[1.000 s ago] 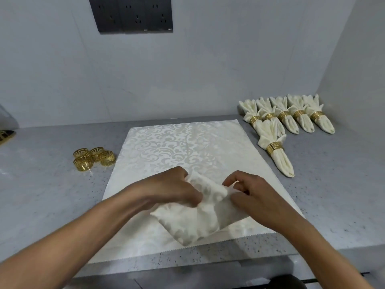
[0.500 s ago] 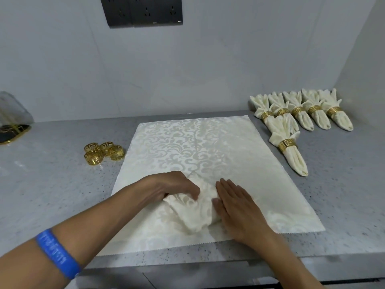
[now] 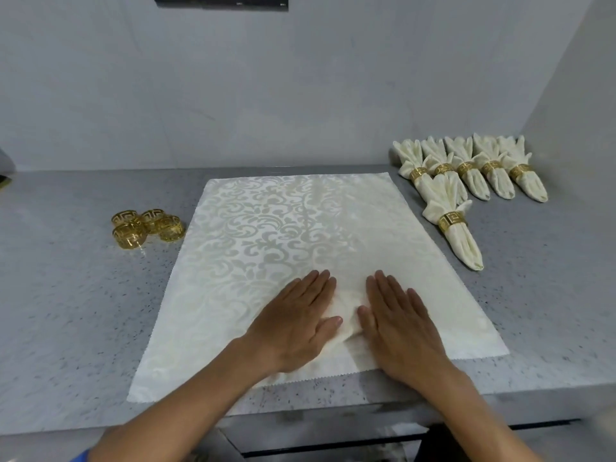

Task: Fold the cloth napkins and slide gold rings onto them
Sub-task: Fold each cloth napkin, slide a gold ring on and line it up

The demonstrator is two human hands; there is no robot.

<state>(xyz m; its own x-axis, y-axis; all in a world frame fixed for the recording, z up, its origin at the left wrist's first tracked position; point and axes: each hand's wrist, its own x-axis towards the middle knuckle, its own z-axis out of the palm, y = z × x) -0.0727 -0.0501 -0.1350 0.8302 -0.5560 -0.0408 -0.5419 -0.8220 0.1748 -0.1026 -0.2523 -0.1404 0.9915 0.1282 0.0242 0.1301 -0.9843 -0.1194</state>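
Observation:
A folded cream napkin (image 3: pixel 346 311) lies on a larger patterned cream cloth (image 3: pixel 293 228) spread on the grey counter. My left hand (image 3: pixel 296 325) and my right hand (image 3: pixel 400 325) lie flat on the napkin with straight fingers, pressing it down; most of it is hidden under my palms. Several loose gold rings (image 3: pixel 146 228) sit in a cluster on the counter to the left of the cloth. Several finished napkins with gold rings (image 3: pixel 466 175) lie in a row at the back right, with one more (image 3: pixel 456 228) in front of them.
The grey speckled counter (image 3: pixel 66 295) ends in a front edge just below the cloth. A grey wall runs behind, with a black socket panel (image 3: pixel 220 1) at the top. A side wall closes the right end.
Both hands gripped and bunched the napkin a second ago. They have since opened and now press it flat on the cloth. The camera has tilted down and shifted left.

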